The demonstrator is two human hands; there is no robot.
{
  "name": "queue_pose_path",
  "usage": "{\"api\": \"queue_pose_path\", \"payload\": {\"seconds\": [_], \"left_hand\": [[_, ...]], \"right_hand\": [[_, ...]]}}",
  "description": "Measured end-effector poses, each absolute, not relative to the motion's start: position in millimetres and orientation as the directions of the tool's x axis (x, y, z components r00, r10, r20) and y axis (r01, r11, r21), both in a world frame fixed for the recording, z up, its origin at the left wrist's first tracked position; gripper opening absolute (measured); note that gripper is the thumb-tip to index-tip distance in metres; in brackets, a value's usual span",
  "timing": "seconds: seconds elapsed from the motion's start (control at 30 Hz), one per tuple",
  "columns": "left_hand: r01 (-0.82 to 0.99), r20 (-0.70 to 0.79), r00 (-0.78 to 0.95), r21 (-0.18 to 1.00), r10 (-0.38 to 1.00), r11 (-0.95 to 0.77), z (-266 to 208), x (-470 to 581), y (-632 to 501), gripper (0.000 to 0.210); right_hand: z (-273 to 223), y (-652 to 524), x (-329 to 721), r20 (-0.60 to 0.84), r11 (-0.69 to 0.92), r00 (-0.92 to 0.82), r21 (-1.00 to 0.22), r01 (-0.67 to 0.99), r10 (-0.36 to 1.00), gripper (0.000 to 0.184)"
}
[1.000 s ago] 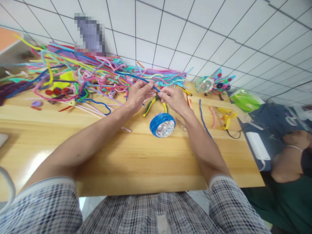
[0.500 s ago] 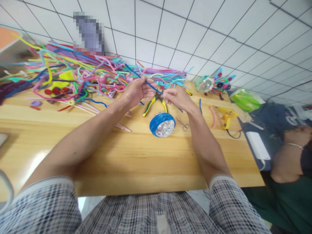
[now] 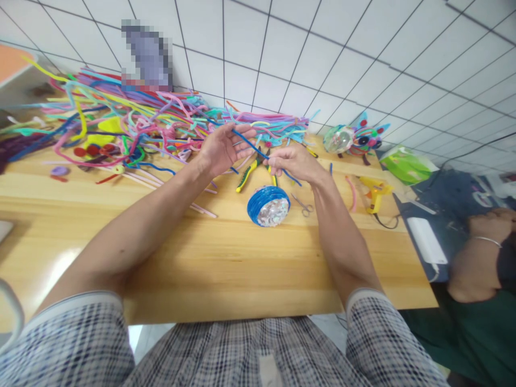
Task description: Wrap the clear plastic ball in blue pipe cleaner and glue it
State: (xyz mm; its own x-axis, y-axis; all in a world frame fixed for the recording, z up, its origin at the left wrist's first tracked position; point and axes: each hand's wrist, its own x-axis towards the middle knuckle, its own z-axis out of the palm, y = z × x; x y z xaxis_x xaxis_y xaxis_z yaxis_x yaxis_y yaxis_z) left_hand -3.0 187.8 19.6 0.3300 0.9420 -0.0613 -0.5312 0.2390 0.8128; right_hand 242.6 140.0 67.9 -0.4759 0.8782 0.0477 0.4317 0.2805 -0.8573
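A blue pipe cleaner [image 3: 253, 146] runs slantwise between my two hands. My left hand [image 3: 223, 148] is turned palm up with its fingers stretched out, and the stem passes under its thumb at the base of the fingers. The fingertips of my right hand [image 3: 292, 161] pinch the stem, and its short end pokes out below them. Beneath the hands lie yellow-and-black pliers [image 3: 246, 176], partly covered by the right fingers. Nearer to me sits a round form [image 3: 252, 207] wrapped in blue pipe cleaner, its silvery, clear-looking face uncovered. Small scissors [image 3: 307, 208] rest at its right.
Piled pipe cleaners [image 3: 153, 115] in many colours fill the back left. To the right are a yellow glue gun [image 3: 374, 193], a finished striped animal figure [image 3: 365, 138] and a green packet [image 3: 409, 166]. Another person's forearm [image 3: 475, 263] rests beyond the table's right edge.
My left hand has opened slightly and moved a little left. My right hand has shifted slightly down, and more of the pipe cleaner's lower end shows beneath it.
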Motion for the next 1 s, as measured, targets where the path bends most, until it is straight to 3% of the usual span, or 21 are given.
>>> {"api": "queue_pose_path", "payload": {"seconds": [0.27, 0.5, 0.67, 1.0], "left_hand": [[-0.482, -0.031, 0.387, 0.845, 0.921, 0.231, 29, -8, 183, 0.043], [-0.462, 0.003, 0.351, 0.87, 0.936, 0.17, 25, -5, 183, 0.047], [-0.401, 0.024, 0.354, 0.907, 0.935, 0.129, 13, 4, 180, 0.038], [-0.393, 0.023, 0.202, 0.917, 0.979, 0.06, 14, 11, 177, 0.05]], "right_hand": [[69, 139, 246, -0.066, 0.138, -0.565, -0.94, 0.311, 0.823, 0.042], [68, 140, 247, 0.007, 0.17, -0.488, -0.942, 0.29, 0.873, 0.044], [60, 144, 245, 0.008, 0.144, -0.429, -0.947, 0.286, 0.903, 0.04], [56, 148, 242, 0.056, 0.171, -0.337, -0.931, 0.323, 0.94, 0.033]]}}
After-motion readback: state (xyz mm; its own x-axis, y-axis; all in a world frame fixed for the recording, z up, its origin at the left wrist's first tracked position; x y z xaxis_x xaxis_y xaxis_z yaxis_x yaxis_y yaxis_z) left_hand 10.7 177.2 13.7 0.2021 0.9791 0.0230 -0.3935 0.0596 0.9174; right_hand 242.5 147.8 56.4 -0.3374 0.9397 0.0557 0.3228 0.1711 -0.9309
